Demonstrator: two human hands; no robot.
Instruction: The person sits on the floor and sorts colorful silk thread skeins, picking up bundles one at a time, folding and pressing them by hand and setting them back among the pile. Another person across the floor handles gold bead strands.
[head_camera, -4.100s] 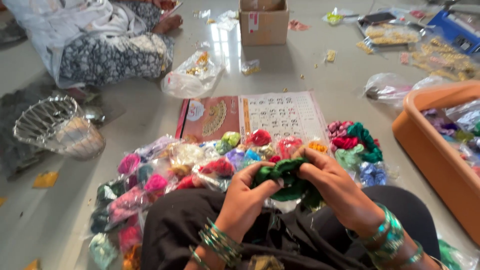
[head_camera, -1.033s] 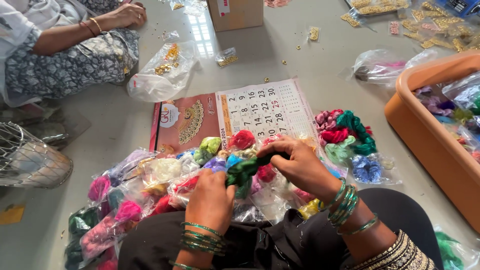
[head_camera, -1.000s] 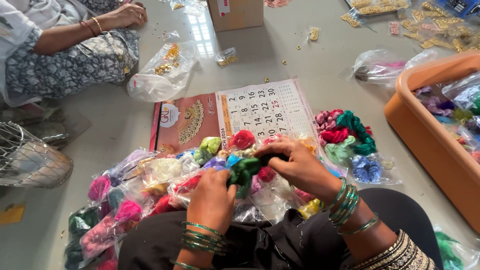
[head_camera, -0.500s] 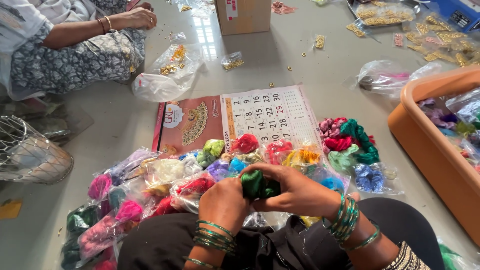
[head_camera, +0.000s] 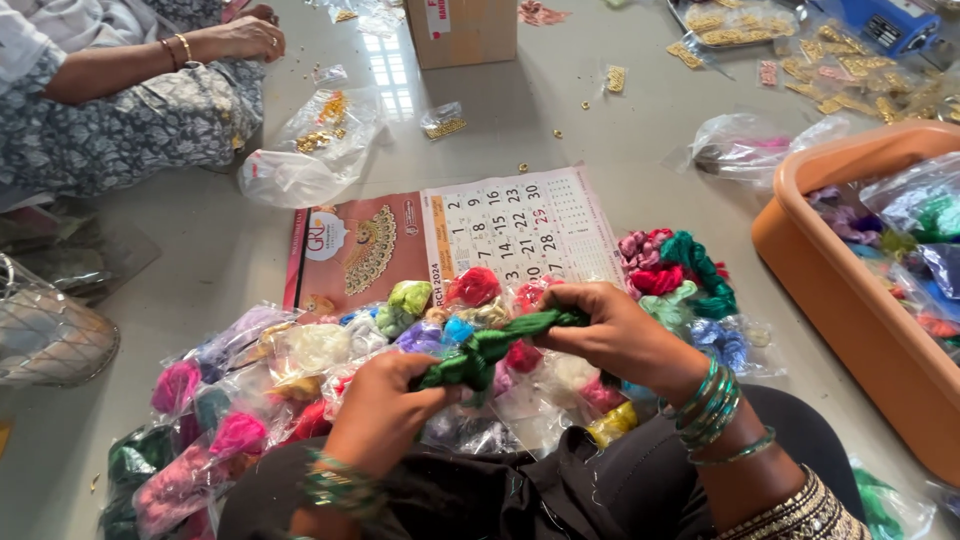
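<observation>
Around the person's lap lies a spread of clear plastic bags of coloured thread bundles, pink, red, purple, yellow and pale green, crowding the floor directly under and in front of both hands, so that the work is done just above this heap. Beyond the heap a calendar sheet lies flat on the grey floor, its near edge covered by the bags. To the right an orange plastic tub holds more bagged thread, and a loose cluster of pink, red and teal thread bundles sits between the tub and the calendar. At upper left another person sits on the floor with a hand resting on a knee, beside a clear bag of small gold pieces; a cardboard box stands at the top, and a wire basket lies at the far left. Compared with half a second ago, the dark green skein has been drawn out from a tight ball between close-set hands into a longer twisted rope, and the hands have moved apart. The skein now runs slantwise, glossy and tightly twisted, above the bags in front of the lap. The left hand is closed around its lower, thicker end, and the right hand pinches the upper end between thumb and fingers.
</observation>
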